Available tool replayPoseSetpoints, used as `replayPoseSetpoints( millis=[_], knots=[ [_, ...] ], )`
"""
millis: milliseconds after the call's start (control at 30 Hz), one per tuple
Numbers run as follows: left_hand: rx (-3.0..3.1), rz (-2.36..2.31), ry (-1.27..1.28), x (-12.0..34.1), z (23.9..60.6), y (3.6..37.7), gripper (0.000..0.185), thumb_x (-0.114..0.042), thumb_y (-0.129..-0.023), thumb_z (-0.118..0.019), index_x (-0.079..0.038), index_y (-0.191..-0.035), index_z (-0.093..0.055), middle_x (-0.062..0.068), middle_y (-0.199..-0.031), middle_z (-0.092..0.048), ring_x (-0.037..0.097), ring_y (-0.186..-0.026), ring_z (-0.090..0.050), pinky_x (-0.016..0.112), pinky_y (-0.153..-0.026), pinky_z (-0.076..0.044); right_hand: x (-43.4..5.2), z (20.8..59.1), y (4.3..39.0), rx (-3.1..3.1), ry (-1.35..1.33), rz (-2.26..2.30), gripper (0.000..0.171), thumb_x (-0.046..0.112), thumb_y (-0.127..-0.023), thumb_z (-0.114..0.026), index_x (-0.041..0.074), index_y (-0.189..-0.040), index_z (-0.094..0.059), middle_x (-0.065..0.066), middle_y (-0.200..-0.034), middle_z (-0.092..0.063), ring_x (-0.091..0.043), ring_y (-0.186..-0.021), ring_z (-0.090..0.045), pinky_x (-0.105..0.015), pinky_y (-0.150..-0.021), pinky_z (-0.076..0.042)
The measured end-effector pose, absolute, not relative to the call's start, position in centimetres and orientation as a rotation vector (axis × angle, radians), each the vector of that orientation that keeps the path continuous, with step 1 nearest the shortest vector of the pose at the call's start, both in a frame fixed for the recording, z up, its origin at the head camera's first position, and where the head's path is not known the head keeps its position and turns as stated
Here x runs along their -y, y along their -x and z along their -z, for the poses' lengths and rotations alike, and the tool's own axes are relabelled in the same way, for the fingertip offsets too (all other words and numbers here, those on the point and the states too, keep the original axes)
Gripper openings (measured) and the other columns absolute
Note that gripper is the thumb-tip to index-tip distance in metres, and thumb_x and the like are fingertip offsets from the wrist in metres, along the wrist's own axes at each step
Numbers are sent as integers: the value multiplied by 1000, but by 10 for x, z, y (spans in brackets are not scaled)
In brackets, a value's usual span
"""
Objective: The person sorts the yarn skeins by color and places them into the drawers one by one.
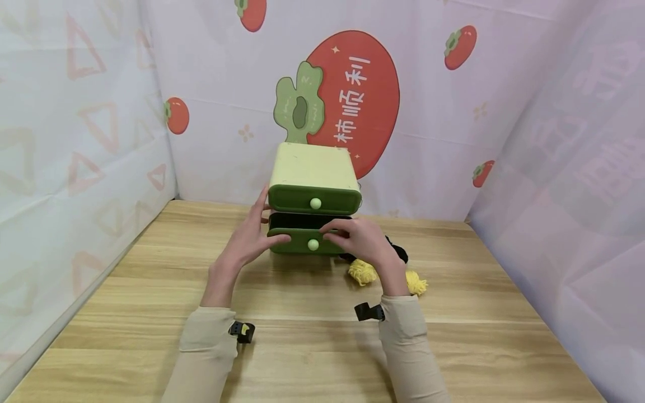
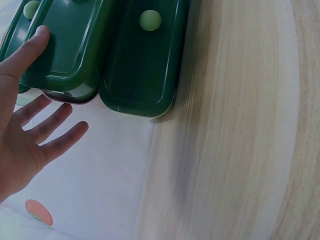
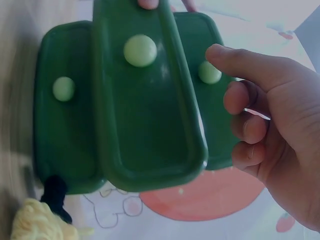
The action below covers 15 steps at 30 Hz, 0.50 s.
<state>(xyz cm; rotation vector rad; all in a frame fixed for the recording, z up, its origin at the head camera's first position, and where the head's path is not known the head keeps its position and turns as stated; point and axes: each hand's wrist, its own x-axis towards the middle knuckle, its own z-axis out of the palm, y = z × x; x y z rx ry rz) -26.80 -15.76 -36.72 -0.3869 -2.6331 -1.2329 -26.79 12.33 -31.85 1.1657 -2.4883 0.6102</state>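
A small drawer cabinet point(image 1: 314, 165) with a cream top and green drawer fronts stands on the table. Its middle drawer point(image 3: 150, 120) is pulled out, and the dark inside shows above its front. My left hand point(image 1: 247, 238) is at the cabinet's left side; its thumb rests on the middle drawer's front, with the other fingers spread beside the drawer. Over the right part of that front is my right hand point(image 1: 365, 238), its fingers loosely bent and nothing held, near the round pale knob point(image 1: 313, 244). The bottom drawer point(image 2: 142, 65) sits pushed in.
Right of the cabinet, partly behind my right arm, lies a black item point(image 1: 398, 252) with yellow yarn tufts point(image 1: 361, 272). The wooden table point(image 1: 302, 358) meets printed cloth walls point(image 1: 211, 162) at the back and sides.
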Motion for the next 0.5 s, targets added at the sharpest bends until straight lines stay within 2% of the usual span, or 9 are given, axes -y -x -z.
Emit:
replayPoseSetpoints(
  millis=[233,500],
  knots=[
    [2637,1232,385,159,368,270,121,-49,-79,-81,-49,-154,14,8,-155,-37,34,-128,-55,59,-97,-47,-136,315,271,2486,-1116,-659,15,15,-93,-71,15,-106,-77,4,-79,-71,-3,-56,-49,-22,-58,-44],
    [2631,1242,396,159,369,271,121,-49,-79,-81,-45,-156,12,9,-155,-37,35,-128,-55,59,-97,-47,-156,314,276,2457,-1031,-770,15,16,-93,-70,11,-106,-77,5,-62,-57,-6,-53,-43,-23,-53,-38]
  ],
)
